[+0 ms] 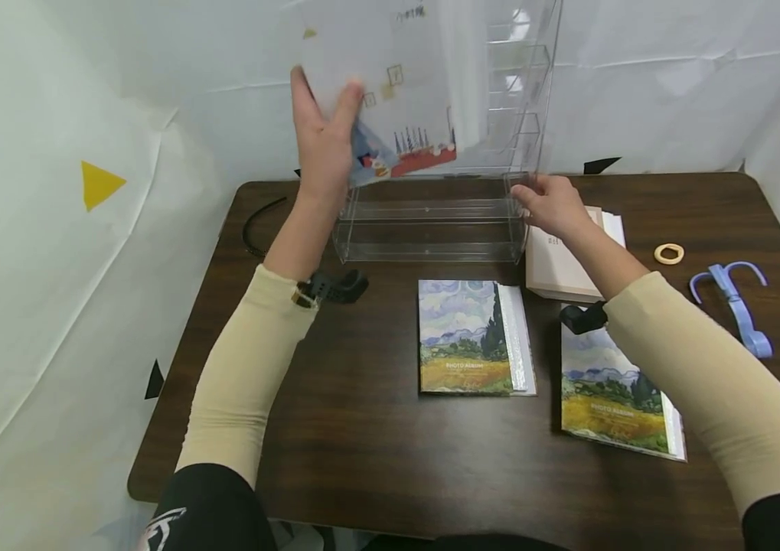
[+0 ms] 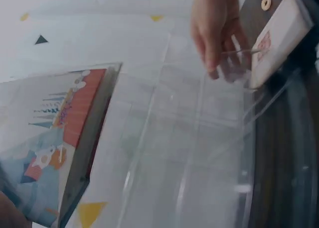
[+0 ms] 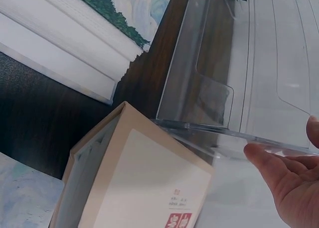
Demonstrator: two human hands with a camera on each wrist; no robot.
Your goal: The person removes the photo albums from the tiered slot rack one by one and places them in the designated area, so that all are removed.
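Observation:
My left hand [image 1: 324, 149] holds up an illustrated album [image 1: 412, 96] at the back of the table, thumb over its front cover. The cover is pale, with a red and blue drawing along the bottom, and white pages show at its right side. In the left wrist view the album [image 2: 50, 118] stands beside the clear tiered rack [image 2: 164, 153]. Fingers of my right hand [image 1: 555, 205] pinch the right side panel of that rack [image 1: 431, 251]. The right wrist view has the thumb and fingers at the panel's edge [image 3: 224, 132].
Two photo albums with painted landscape covers lie on the table, one in the middle [image 1: 461, 337] and one under my right forearm [image 1: 610, 421]. A thick beige book [image 1: 558, 264] lies beside the rack. Rightward are a yellowish ring [image 1: 668, 255] and a blue folding hanger [image 1: 734, 302].

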